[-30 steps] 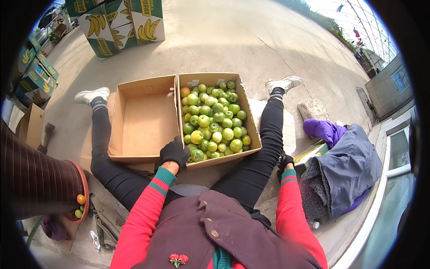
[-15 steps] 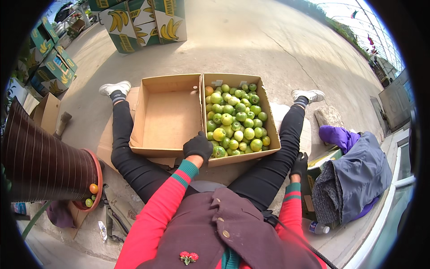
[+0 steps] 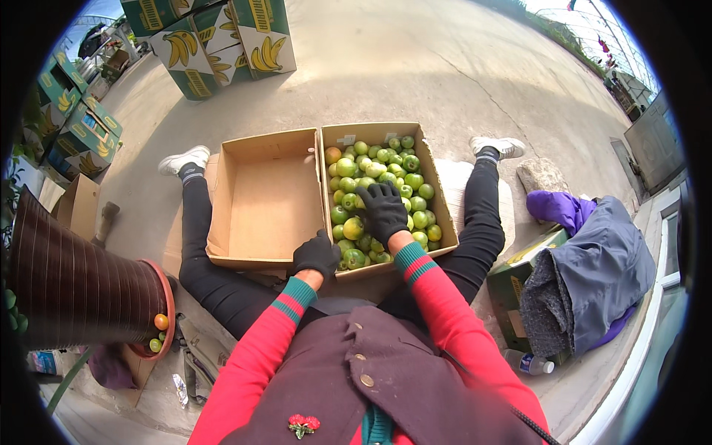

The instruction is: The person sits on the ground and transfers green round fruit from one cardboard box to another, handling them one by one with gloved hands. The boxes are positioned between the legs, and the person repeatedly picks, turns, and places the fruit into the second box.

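An empty cardboard box (image 3: 263, 196) lies between my legs, with a second box (image 3: 440, 194) full of green and yellowish tomatoes (image 3: 345, 167) touching it on the right. My left hand (image 3: 314, 254), in a black glove, is closed on the near edge where the boxes meet, at the empty one's inner corner. My right hand (image 3: 382, 210), also gloved, rests on top of the tomatoes with fingers spread; whether it touches one firmly is hard to tell.
Banana boxes are stacked at the back (image 3: 263, 44) and left (image 3: 78, 137). A tilted brown cylinder (image 3: 78, 282) with a red rim lies at my left, near loose tomatoes. At my right are coats (image 3: 586, 282) over a box, a stone (image 3: 544, 176) and a plastic bottle (image 3: 528, 363).
My right hand has moved from beside my right thigh up and left onto the tomatoes. My left hand stays at the boxes' near edge. The view has shifted slightly.
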`<control>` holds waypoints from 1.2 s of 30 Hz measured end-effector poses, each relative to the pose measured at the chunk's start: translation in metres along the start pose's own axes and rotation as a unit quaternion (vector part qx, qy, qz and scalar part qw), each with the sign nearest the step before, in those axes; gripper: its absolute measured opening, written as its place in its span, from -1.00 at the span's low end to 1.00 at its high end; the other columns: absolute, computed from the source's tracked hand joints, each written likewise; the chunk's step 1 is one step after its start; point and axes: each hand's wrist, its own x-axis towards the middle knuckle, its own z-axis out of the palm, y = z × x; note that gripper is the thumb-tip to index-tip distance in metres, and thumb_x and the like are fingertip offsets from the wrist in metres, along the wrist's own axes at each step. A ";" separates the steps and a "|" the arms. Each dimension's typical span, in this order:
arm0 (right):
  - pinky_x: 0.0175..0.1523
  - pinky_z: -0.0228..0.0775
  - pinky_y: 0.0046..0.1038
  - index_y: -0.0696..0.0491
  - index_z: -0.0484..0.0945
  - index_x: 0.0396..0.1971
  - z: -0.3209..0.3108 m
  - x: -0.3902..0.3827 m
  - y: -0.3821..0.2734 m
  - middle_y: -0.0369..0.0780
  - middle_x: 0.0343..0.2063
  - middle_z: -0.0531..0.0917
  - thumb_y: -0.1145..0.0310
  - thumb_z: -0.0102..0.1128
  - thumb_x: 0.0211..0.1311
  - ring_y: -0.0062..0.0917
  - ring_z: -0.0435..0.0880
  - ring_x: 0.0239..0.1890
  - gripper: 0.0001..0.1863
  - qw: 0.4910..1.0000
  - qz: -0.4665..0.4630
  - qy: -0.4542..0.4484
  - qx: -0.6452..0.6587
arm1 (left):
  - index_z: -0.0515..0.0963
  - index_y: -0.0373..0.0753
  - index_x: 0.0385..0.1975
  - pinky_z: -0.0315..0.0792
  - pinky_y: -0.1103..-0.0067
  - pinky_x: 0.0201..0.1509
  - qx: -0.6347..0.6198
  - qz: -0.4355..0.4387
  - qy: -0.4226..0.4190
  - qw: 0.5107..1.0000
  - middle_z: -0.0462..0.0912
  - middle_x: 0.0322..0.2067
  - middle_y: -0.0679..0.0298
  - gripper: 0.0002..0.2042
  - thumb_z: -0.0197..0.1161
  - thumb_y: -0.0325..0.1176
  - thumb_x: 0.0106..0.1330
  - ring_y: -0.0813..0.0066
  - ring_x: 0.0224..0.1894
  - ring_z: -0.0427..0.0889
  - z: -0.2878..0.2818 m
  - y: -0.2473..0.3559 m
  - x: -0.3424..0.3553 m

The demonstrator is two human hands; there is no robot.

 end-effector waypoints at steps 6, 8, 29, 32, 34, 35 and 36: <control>0.43 0.01 -0.09 -0.04 0.49 0.06 0.012 0.001 -0.001 -0.14 -0.19 0.57 0.27 0.33 -0.02 -0.21 0.48 0.02 -0.46 0.998 -0.012 0.055 -0.010 | 0.43 -0.31 -0.19 0.53 0.17 -0.19 -0.003 -0.002 0.009 1.000 0.68 -0.36 -0.06 -0.57 0.08 0.00 0.27 -0.05 -0.28 0.68 -0.005 0.005 0.001; 0.42 0.03 -0.08 -0.03 0.50 0.05 0.017 -0.003 0.000 -0.15 -0.20 0.57 0.26 0.37 -0.03 -0.22 0.48 0.01 -0.45 0.998 -0.003 0.057 0.014 | 0.43 -0.30 -0.14 0.54 0.18 -0.19 0.010 -0.010 0.022 1.000 0.70 -0.36 -0.03 -0.51 0.06 0.08 0.29 -0.04 -0.29 0.69 0.002 0.003 0.002; 0.07 0.42 -0.24 -0.12 0.48 0.06 -0.021 -0.008 -0.042 -0.20 -0.01 0.57 0.16 0.32 0.13 -0.24 0.56 0.01 -0.53 0.984 0.018 -0.139 0.110 | 0.40 -0.18 0.21 0.63 0.52 -0.24 -0.609 -0.056 0.149 0.777 0.51 -0.21 0.26 -0.55 0.29 -0.32 0.34 0.54 -0.24 0.56 -0.036 -0.076 0.072; -0.02 0.45 -0.24 -0.13 0.50 0.00 -0.009 -0.017 -0.046 -0.16 -0.09 0.57 0.20 0.36 0.03 -0.24 0.56 -0.01 -0.52 0.980 -0.004 -0.193 0.044 | 0.40 -0.17 0.26 0.59 0.46 -0.13 -0.299 -0.162 0.132 0.931 0.61 -0.10 0.06 -0.42 0.38 -0.24 0.22 0.44 -0.13 0.62 -0.004 -0.128 0.093; -0.04 0.45 -0.24 -0.14 0.50 0.00 0.004 -0.020 -0.047 -0.15 -0.11 0.57 0.21 0.36 0.02 -0.25 0.56 -0.01 -0.53 0.987 -0.009 -0.159 0.020 | 0.45 0.00 0.24 0.43 0.33 0.22 -0.226 -0.130 -0.005 0.966 0.35 0.28 0.01 -0.44 0.31 -0.06 0.20 0.05 0.09 0.58 -0.006 -0.126 0.095; 0.01 0.44 -0.22 -0.13 0.48 0.05 0.010 -0.018 -0.044 -0.12 -0.09 0.56 0.19 0.35 0.06 -0.22 0.55 0.02 -0.50 0.984 0.001 -0.175 0.020 | 0.42 -0.01 0.27 0.29 0.28 0.36 -0.168 -0.166 -0.037 0.971 0.11 0.42 0.02 -0.39 0.23 0.06 0.22 0.03 0.33 0.33 -0.005 -0.122 0.097; 0.03 0.44 -0.21 -0.12 0.47 0.08 0.012 -0.025 -0.037 -0.10 -0.08 0.56 0.18 0.34 0.08 -0.19 0.54 0.03 -0.49 0.983 0.062 -0.153 0.084 | 0.43 -0.08 0.25 0.16 0.23 0.43 -0.098 -0.174 0.010 0.980 0.13 0.41 0.01 -0.35 0.18 0.15 0.22 0.01 0.44 0.09 -0.011 -0.090 0.084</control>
